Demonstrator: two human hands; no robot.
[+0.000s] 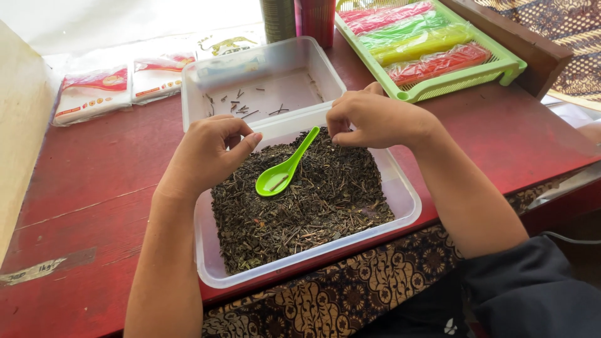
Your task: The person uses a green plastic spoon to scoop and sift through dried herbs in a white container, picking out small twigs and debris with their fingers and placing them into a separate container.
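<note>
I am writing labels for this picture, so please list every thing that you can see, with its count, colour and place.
near tub: 1, clear, table front, holds dark dried leaves
spoon: 1, green, on leaves
far tub: 1, clear, behind, few stems
tray: 1, green, right rear, coloured packs
packets: 2, white-red, left rear
cylinders: 2, green and red, rear
table: 1, red
left hand: over leaves, fingers curled
right hand: over leaves, pinching

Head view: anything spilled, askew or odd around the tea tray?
Nothing spilled. The green spoon lies loose on the dried leaves, unheld. The second clear tub holds only a few stray twigs. Both hands, left hand and right hand, hover pinched over the leaves.
</note>
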